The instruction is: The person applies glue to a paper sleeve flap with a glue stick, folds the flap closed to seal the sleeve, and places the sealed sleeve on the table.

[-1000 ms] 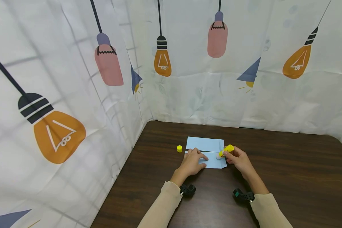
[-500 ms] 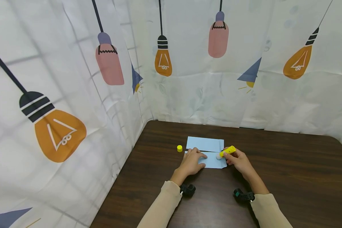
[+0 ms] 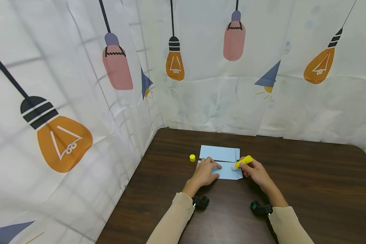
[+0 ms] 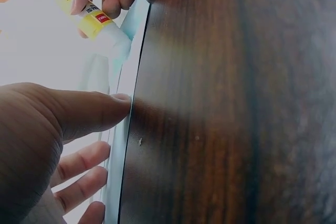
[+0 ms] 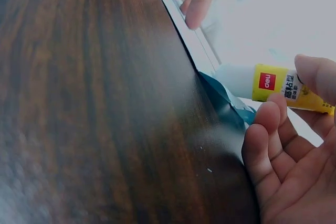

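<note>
In the head view, my right hand (image 3: pixel 258 173) pinches a yellow glue stick (image 3: pixel 244 161), tilted, its white end down at the near light-blue paper (image 3: pixel 228 174) by the right edge. The right wrist view shows the glue stick (image 5: pixel 273 83) between thumb and fingers, meeting the paper near a raised, bent corner (image 5: pixel 223 95). My left hand (image 3: pixel 203 172) rests on the left part of that paper, fingers spread, thumb at the near edge. A second light-blue paper (image 3: pixel 219 153) lies just behind. Its front edge runs close along the near one.
The glue stick's yellow cap (image 3: pixel 192 158) stands on the dark brown table (image 3: pixel 308 183), left of the papers. White curtains (image 3: pixel 201 112) printed with lamps hang behind and to the left of the table. Small white specks (image 5: pixel 209 170) lie on the wood.
The glue stick has shifted slightly to the right along the near paper with my right hand. My left hand stays in about the same place.
</note>
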Tool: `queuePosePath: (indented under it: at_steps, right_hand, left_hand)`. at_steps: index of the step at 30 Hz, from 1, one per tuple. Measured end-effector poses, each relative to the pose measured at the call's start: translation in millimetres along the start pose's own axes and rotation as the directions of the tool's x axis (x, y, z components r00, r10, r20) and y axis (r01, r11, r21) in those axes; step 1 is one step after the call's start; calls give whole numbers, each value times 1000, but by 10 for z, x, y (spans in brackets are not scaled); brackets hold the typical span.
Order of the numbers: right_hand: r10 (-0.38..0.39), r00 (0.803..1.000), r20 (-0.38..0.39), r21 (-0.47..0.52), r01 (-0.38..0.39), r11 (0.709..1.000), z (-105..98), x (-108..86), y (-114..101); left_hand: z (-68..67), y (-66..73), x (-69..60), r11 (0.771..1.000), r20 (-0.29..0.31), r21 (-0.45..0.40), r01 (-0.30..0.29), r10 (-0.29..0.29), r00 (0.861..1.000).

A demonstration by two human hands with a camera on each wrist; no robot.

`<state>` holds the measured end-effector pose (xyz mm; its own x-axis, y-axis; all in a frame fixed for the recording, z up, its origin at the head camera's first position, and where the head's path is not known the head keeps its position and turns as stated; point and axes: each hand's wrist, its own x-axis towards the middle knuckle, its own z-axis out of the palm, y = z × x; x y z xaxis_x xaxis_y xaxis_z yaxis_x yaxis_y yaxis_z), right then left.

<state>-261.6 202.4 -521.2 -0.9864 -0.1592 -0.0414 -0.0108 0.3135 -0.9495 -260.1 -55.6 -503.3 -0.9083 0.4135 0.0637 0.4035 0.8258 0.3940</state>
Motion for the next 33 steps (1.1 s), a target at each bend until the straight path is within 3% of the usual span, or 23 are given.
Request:
queuePosePath:
  at_steps: [10,20,33]
  right_hand:
    - [0,1000,12,-8,0,1000,2,-14,-6]
    - [49,998,26,-48,-47,998,-2,-23,-33]
    - [-20,997,76,-44,23,999,-17,-47,-37]
  left_hand:
    - [12,-13,5,1000,4,-10,7,-7,1000]
    - [-1,-4,2,999,2,-41,9,-9,1000]
    - [13,-19,17,999,10,-36,11,-11,1000]
